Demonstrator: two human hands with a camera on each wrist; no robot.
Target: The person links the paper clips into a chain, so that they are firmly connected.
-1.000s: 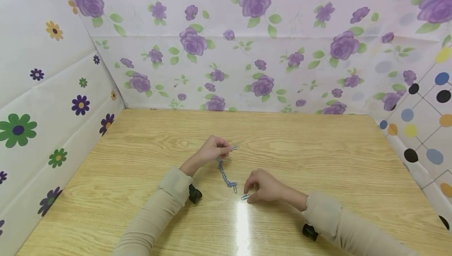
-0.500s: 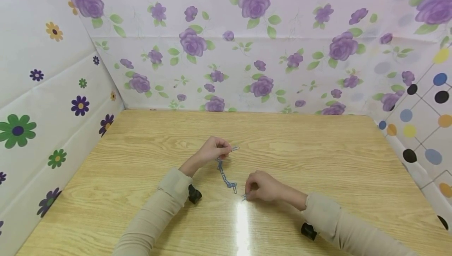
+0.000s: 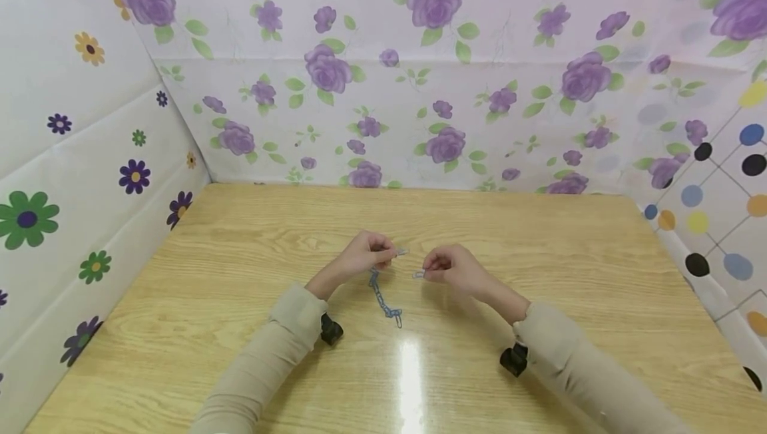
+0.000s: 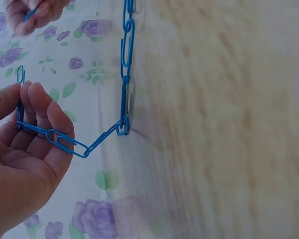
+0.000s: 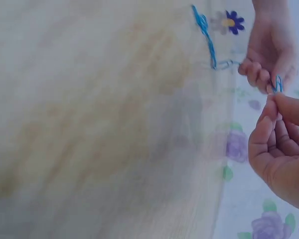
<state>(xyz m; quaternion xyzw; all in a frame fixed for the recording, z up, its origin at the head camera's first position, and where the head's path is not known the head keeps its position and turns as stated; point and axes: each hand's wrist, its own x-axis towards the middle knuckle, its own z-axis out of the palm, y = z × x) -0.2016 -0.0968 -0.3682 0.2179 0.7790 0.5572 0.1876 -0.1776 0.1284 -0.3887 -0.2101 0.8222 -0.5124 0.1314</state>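
Note:
A chain of linked blue paper clips [image 3: 380,295] hangs from my left hand [image 3: 361,254] and trails over the wooden table toward me. Thumb and fingertips of that hand pinch the end paper clip [image 4: 21,74], which pokes up past them in the left wrist view, while other links cross the palm. To the right, my right hand [image 3: 460,273] pinches a single loose paper clip [image 3: 419,275] between thumb and fingers. In the head view this clip is raised near the left hand, with a small gap between the two clips.
The wooden table [image 3: 539,247] reaches back to a wall cloth [image 3: 389,101] with purple flowers. Patterned cloths also stand along the left and right sides. A black wrist camera [image 3: 331,329] sits under the left cuff, another camera [image 3: 514,359] under the right.
My right hand has picked the loose paper clip up off the table and moved it away from me, up beside the left hand. The left hand and the chain have stayed nearly still.

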